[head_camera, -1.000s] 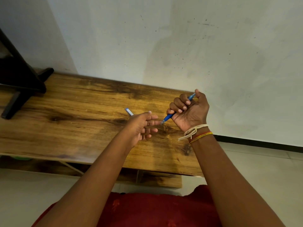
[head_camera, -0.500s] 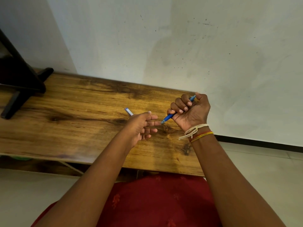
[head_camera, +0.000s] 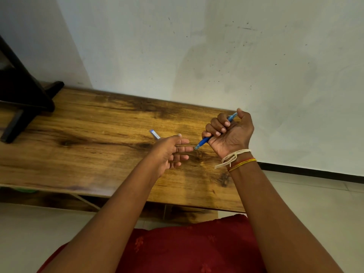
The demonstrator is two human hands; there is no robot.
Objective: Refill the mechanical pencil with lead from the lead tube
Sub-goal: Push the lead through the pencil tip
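Clutter is slight on the wooden bench (head_camera: 78,154): a dark stand (head_camera: 23,99) sits at its far left end, and a plain grey wall (head_camera: 216,56), speckled with small dark marks, rises right behind it. The bench top is a long plank with strong brown grain and dark knots, and a lower shelf shows under its near edge. Red patterned cloth (head_camera: 187,247) fills the bottom of the view.

The right hand (head_camera: 229,133) is curled tight around a blue mechanical pencil (head_camera: 204,141), thumb at the upper end, tip slanting down to the left. Cream, red and yellow threads (head_camera: 236,159) circle that wrist. The left hand (head_camera: 170,152) has its fingers stretched out toward the pencil tip, thumb and forefinger close together; whether they pinch a lead cannot be told. The lead tube (head_camera: 154,133), slim and clear with a blue end, lies on the bench just behind the left hand, partly hidden by it.
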